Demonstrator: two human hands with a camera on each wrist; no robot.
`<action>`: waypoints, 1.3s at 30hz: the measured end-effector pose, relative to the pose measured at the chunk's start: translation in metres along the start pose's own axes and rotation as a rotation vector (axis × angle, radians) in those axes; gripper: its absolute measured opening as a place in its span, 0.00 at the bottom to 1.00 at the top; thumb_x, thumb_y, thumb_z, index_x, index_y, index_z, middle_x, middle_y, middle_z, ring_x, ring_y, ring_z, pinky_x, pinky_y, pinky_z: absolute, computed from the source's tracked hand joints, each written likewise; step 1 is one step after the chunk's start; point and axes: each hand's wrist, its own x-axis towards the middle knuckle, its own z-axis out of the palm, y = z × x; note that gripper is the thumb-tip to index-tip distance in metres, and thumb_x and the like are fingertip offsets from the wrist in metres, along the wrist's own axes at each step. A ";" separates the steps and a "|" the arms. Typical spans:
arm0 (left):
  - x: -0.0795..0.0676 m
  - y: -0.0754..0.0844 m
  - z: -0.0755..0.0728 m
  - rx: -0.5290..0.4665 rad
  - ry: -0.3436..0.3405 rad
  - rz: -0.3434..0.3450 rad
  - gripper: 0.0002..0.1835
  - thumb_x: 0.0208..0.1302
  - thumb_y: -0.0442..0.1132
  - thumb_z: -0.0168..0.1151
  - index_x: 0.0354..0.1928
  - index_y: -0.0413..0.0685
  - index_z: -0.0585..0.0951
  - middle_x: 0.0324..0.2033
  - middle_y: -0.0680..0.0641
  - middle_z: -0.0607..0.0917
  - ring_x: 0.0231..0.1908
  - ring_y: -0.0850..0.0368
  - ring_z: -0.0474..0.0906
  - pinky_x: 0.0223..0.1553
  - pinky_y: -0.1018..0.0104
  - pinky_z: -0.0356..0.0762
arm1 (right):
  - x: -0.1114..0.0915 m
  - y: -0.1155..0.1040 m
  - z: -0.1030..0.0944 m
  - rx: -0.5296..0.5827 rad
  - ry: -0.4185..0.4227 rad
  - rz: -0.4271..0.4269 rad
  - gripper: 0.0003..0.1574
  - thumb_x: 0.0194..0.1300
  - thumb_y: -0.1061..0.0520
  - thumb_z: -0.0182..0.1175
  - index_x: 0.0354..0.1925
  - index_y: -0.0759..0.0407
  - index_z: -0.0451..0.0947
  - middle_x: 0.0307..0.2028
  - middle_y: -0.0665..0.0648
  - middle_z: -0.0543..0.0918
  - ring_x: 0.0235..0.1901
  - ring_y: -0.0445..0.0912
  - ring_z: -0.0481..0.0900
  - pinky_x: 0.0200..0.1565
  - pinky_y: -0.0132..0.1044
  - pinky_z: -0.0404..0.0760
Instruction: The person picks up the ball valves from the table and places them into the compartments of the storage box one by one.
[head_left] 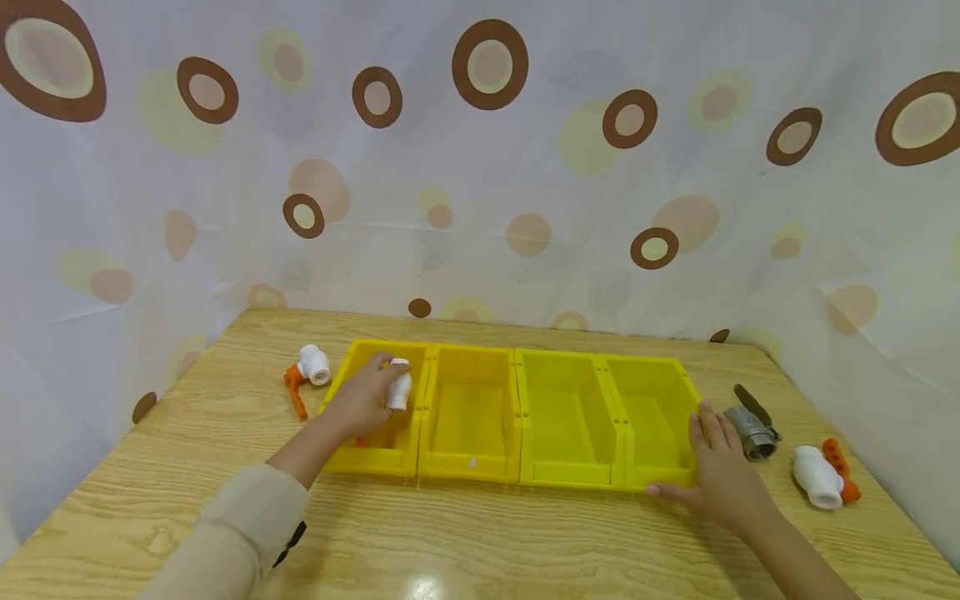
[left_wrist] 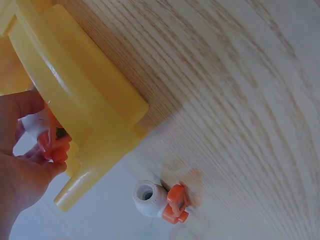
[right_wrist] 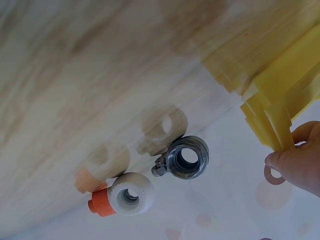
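Note:
In the head view my left hand (head_left: 365,398) is over the leftmost yellow bin (head_left: 375,462), gripping a white plastic ball valve (head_left: 400,387). Its orange handle (left_wrist: 52,142) shows between the fingers in the left wrist view. The palm side of that grip is hidden from above. A small bit of orange shows below the hand, inside the bin. My right hand (head_left: 723,471) holds the front right corner of the rightmost yellow bin (head_left: 660,477), fingers over its side wall and thumb at its front. The right wrist view shows the thumb and a finger about the rim.
Two more yellow bins stand between these, all joined in a row. Left of the row lies another white valve (head_left: 313,365) with an orange handle. At the right are a metal valve (head_left: 750,432) with a dark lever and a white valve (head_left: 817,477). A patterned cloth (head_left: 480,250) hangs behind the wooden table (head_left: 480,542).

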 end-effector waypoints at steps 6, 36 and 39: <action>0.000 -0.003 0.005 0.020 -0.044 -0.020 0.31 0.50 0.26 0.64 0.60 0.37 0.71 0.59 0.31 0.68 0.53 0.37 0.73 0.51 0.49 0.75 | 0.000 -0.001 -0.001 0.005 0.002 0.002 0.76 0.45 0.29 0.64 0.64 0.85 0.44 0.67 0.82 0.43 0.65 0.76 0.42 0.57 0.70 0.57; 0.004 -0.008 0.017 0.019 -0.135 -0.065 0.30 0.54 0.32 0.65 0.60 0.34 0.69 0.60 0.28 0.65 0.57 0.30 0.68 0.61 0.38 0.62 | 0.001 0.000 0.001 0.000 -0.003 0.012 0.76 0.44 0.28 0.63 0.64 0.85 0.43 0.67 0.81 0.43 0.67 0.73 0.39 0.58 0.69 0.57; 0.005 -0.008 0.018 0.013 -0.133 -0.064 0.30 0.54 0.31 0.64 0.60 0.35 0.68 0.60 0.28 0.65 0.56 0.30 0.68 0.61 0.38 0.63 | 0.000 0.001 0.001 0.003 -0.002 0.015 0.76 0.45 0.28 0.63 0.65 0.84 0.43 0.67 0.81 0.43 0.67 0.73 0.39 0.58 0.69 0.57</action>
